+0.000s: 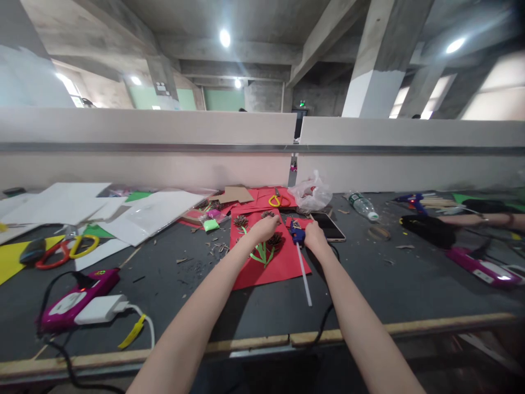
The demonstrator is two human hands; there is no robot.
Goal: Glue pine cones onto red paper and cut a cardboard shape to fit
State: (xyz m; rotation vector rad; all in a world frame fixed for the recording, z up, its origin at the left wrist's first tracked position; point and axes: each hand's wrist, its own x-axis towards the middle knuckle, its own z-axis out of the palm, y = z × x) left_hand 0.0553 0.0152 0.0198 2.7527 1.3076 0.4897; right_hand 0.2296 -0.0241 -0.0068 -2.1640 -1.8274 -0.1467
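Nearest my camera, two bare forearms (184, 334) stretch out toward the hands. I see the left hand (266, 227) with its fingers bent, over brown, scaly pine cones (276, 241); I cannot tell whether it pinches anything. The right hand (316, 235) is closed on a blue glue gun (297, 235), a whitish stick (304, 276) trailing from its back. Beneath the left hand lies a red paper sheet (283, 271) bearing the cones and bright green strips (261, 251). Just right of the right hand I make out a dark-screened phone (328, 227); beyond both hands, yellow-handled scissors (274, 201).
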